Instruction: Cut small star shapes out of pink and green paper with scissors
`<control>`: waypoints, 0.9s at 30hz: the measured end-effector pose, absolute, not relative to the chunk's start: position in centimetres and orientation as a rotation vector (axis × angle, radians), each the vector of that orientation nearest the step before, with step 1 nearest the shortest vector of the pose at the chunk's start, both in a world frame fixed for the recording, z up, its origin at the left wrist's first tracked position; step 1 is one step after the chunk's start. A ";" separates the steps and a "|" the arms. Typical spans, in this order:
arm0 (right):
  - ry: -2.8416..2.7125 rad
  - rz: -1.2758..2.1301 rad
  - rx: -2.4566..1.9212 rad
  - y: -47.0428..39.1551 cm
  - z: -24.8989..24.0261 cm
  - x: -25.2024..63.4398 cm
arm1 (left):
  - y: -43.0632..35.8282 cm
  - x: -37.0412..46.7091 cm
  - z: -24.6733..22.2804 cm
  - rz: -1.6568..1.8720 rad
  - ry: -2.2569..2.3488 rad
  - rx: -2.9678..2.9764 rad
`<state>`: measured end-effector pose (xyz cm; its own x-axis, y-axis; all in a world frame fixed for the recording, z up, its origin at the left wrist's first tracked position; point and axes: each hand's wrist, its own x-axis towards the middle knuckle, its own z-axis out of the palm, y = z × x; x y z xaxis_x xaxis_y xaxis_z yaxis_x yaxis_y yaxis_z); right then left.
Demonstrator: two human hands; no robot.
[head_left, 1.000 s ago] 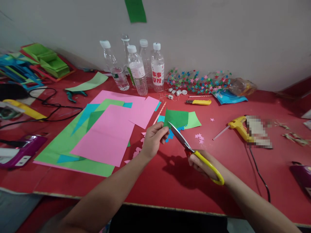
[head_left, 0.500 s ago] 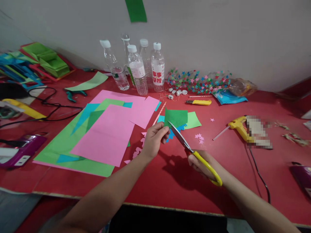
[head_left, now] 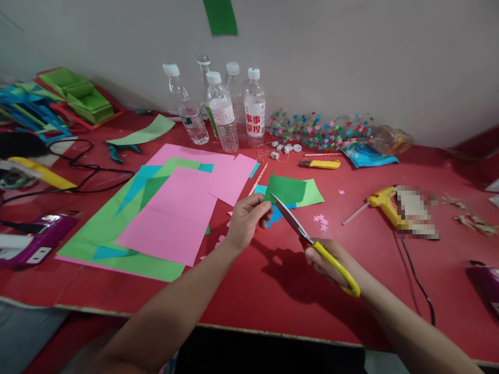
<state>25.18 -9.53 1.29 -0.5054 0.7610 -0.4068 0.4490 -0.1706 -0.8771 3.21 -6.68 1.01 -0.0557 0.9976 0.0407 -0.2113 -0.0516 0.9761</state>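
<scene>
My left hand [head_left: 249,218] pinches the lower left corner of a dark green piece of paper [head_left: 287,189] above the table. In my right hand [head_left: 325,262] is a pair of scissors [head_left: 300,228] with yellow handles, its blades pointing up and left. The blade tips lie at the paper's lower edge, close to my left fingertips. Beneath the paper are light green paper [head_left: 314,193] and blue paper scraps [head_left: 275,217]. Small pink paper stars [head_left: 322,222] lie right of the blades, and pink offcuts show partly behind my left hand.
Overlapping coloured sheets [head_left: 167,218] cover the left of the red table [head_left: 249,296]. Several plastic bottles [head_left: 255,111] stand by the wall near a heap of star garlands [head_left: 323,130]. A yellow utility knife [head_left: 320,164] lies behind, and a corded glue gun [head_left: 388,205] to the right.
The green paper has turned slightly in my left hand, its right side now reaching further right and lower. The scissors stay near the same corner; the whole view has shifted a little.
</scene>
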 end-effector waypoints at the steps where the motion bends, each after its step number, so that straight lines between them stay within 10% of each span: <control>1: -1.822 1.740 -1.404 -9.5 1.3 25.2 | -6.6 3.1 1.1 1.381 1.054 1.059; 27: -2.069 1.622 -1.325 -9.0 1.6 25.5 | -6.2 3.0 1.2 1.465 1.109 1.056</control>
